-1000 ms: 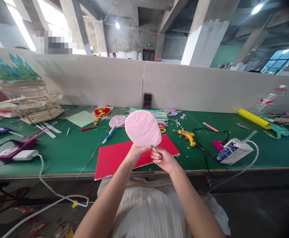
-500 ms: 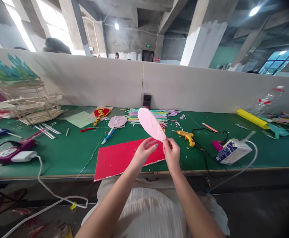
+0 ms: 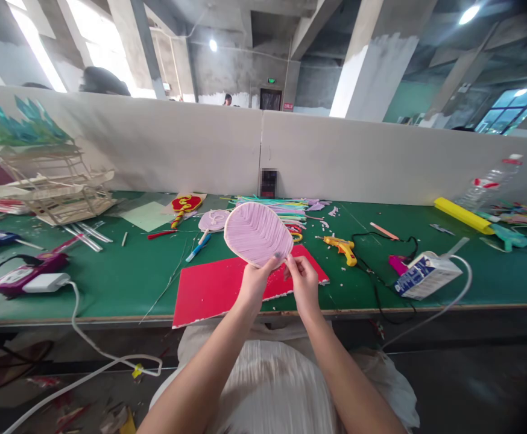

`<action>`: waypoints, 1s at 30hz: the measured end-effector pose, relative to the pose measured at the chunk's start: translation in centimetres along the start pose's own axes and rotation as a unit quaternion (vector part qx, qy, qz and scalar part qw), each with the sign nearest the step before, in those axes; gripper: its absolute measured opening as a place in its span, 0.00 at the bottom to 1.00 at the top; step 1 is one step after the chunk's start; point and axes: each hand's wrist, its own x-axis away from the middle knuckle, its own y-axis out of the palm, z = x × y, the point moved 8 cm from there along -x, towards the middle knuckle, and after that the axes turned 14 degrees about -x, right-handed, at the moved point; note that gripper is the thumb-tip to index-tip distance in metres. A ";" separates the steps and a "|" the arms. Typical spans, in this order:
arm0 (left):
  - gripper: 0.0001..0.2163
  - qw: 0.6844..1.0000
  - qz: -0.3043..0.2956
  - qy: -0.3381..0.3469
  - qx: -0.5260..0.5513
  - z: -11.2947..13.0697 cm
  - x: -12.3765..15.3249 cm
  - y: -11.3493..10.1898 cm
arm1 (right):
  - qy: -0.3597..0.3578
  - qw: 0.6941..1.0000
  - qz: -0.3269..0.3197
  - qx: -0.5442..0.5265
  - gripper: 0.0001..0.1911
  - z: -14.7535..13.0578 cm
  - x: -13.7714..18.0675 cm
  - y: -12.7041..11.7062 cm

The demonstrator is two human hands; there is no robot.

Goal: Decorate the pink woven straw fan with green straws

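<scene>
A lilac hand fan (image 3: 258, 234), oval with slanting ridges like leaf veins and a pale rim, is held up over the table. My left hand (image 3: 260, 276) is closed on its lower edge, the thumb across the front. At the fan's lower right tip, my right hand (image 3: 302, 278) pinches its short handle end, mostly hidden by the fingers. Below both hands lies a red board (image 3: 209, 289) with a ragged white edge. Behind the fan are many pastel strips (image 3: 286, 208) and a pair of scissors (image 3: 296, 235), partly covered.
A yellow glue gun (image 3: 342, 249) with a black cord lies right of my hands, near a carton (image 3: 427, 274). At left are a lilac round fan (image 3: 214, 220), a red fan (image 3: 186, 204), a power strip (image 3: 31, 274) and a stick model (image 3: 64, 193). A partition (image 3: 177, 144) stands behind.
The fan has turned from its plain pink side, seen at a slant, to its ridged lilac face. My left hand has closed on its lower edge; before, its fingers were apart.
</scene>
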 end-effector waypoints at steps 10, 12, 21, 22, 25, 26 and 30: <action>0.21 0.999 0.009 0.014 -0.034 -0.6 0.0 -0.1 | 0.157 0.964 0.069 -0.205 0.16 3.7 0.2 0.1; 0.19 0.998 0.004 0.025 -0.050 -0.3 0.0 -0.2 | 0.217 0.941 0.061 -0.254 0.16 4.5 0.2 0.4; 0.19 0.986 -0.127 0.063 -0.091 1.3 -0.4 0.0 | 0.391 0.834 -0.142 -0.362 0.14 4.5 1.4 2.5; 0.19 0.984 -0.136 0.061 -0.095 1.3 -0.4 -0.1 | 0.397 0.824 -0.163 -0.369 0.15 4.3 1.6 2.6; 0.20 0.981 -0.157 0.053 -0.097 1.2 -0.4 -0.4 | 0.418 0.794 -0.217 -0.383 0.16 3.9 2.6 3.1; 0.20 0.980 -0.167 0.048 -0.095 1.1 -0.4 -0.4 | 0.426 0.787 -0.232 -0.382 0.15 3.8 2.9 3.2; 0.20 0.975 -0.199 0.026 -0.094 0.7 -0.6 -0.3 | 0.419 0.800 -0.237 -0.357 0.13 3.6 3.2 3.5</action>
